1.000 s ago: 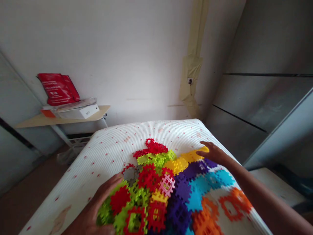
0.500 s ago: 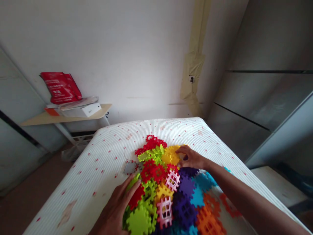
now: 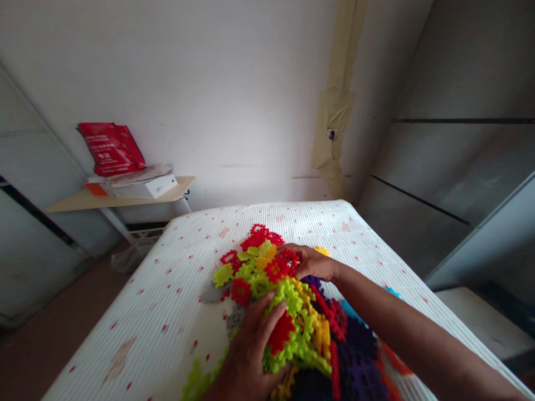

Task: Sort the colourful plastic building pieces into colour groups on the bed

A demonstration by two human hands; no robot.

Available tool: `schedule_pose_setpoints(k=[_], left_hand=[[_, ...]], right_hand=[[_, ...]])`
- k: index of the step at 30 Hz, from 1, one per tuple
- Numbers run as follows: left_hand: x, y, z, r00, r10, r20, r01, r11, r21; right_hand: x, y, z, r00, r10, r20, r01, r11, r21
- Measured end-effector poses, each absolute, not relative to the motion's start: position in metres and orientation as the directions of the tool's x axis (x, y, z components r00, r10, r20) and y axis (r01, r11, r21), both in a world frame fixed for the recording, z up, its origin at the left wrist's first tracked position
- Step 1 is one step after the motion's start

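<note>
A heap of coloured interlocking plastic tiles (image 3: pixel 292 312) lies on a white mattress with red dots (image 3: pixel 175 278). My left hand (image 3: pixel 251 351) presses against the near left side of the heap, fingers spread over red and lime tiles. My right hand (image 3: pixel 311 262) rests on the far side, fingers curved over red and yellow tiles. The heap is bunched up between both hands. A few loose tiles, a lime one (image 3: pixel 223 274) and a grey one (image 3: pixel 209 292), lie just left of the heap.
A wooden shelf (image 3: pixel 121 199) at the back left carries a red bag (image 3: pixel 111 147) and a white box (image 3: pixel 142 188). Grey panels (image 3: pixel 451 167) stand along the right. The wall behind shows a taped strip (image 3: pixel 334 111).
Both hands have swept inward, pushing the spread tiles into a tighter, taller heap. The right hand moved left from the mattress edge; the left hand moved right and up.
</note>
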State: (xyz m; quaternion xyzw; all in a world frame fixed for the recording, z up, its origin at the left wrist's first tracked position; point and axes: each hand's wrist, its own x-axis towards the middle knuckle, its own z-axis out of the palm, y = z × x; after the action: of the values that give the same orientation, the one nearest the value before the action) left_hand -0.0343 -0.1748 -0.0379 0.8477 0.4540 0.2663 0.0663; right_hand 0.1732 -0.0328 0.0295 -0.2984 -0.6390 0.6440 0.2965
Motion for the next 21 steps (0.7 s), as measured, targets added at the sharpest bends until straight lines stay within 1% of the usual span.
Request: schedule_pose_setpoints(k=[4, 6, 8, 10, 11, 12, 14, 15, 17, 18, 20, 21], left_hand=[[-0.015, -0.171, -0.034, 0.439, 0.813, 0.383, 0.749, -0.567, 0.345], [-0.008, -0.173, -0.026, 0.487, 0.793, 0.367, 0.733, -0.599, 0.323], [-0.005, -0.177, -0.012, 0.57, 0.746, 0.343, 0.684, -0.663, 0.304], [-0.008, -0.179, 0.005, 0.619, 0.717, 0.321, 0.639, -0.697, 0.325], [-0.013, -0.178, 0.014, 0.616, 0.725, 0.308, 0.631, -0.688, 0.357], [-0.019, -0.175, 0.022, 0.572, 0.761, 0.306, 0.648, -0.648, 0.4], [-0.038, -0.16, 0.034, 0.434, 0.834, 0.34, 0.701, -0.55, 0.454], [-0.049, -0.148, 0.037, 0.347, 0.854, 0.387, 0.735, -0.504, 0.453], [-0.074, -0.119, 0.039, 0.236, 0.86, 0.452, 0.799, -0.437, 0.413], [-0.085, -0.104, 0.037, 0.231, 0.866, 0.443, 0.823, -0.417, 0.387], [-0.102, -0.075, 0.029, 0.258, 0.888, 0.381, 0.859, -0.392, 0.33], [-0.107, -0.064, 0.024, 0.243, 0.906, 0.347, 0.881, -0.356, 0.312]], right_hand=[[0.147, -0.034, 0.044, -0.772, 0.635, -0.012, 0.022, 0.008, -1.0], [0.137, -0.037, 0.051, -0.815, 0.58, 0.009, 0.03, 0.057, -0.998], [0.136, -0.041, 0.059, -0.806, 0.588, 0.072, 0.023, 0.153, -0.988], [0.148, -0.047, 0.069, -0.744, 0.653, 0.145, 0.065, 0.288, -0.956], [0.16, -0.052, 0.073, -0.696, 0.696, 0.176, 0.118, 0.354, -0.928], [0.175, -0.058, 0.076, -0.644, 0.738, 0.2, 0.19, 0.408, -0.893], [0.213, -0.079, 0.078, -0.534, 0.814, 0.228, 0.36, 0.462, -0.811], [0.234, -0.093, 0.076, -0.487, 0.846, 0.219, 0.453, 0.459, -0.765], [0.276, -0.131, 0.063, -0.417, 0.891, 0.181, 0.623, 0.425, -0.657], [0.294, -0.153, 0.052, -0.39, 0.906, 0.164, 0.69, 0.405, -0.599], [0.32, -0.201, 0.023, -0.341, 0.923, 0.176, 0.781, 0.383, -0.493], [0.327, -0.224, 0.006, -0.342, 0.91, 0.236, 0.787, 0.414, -0.457]])
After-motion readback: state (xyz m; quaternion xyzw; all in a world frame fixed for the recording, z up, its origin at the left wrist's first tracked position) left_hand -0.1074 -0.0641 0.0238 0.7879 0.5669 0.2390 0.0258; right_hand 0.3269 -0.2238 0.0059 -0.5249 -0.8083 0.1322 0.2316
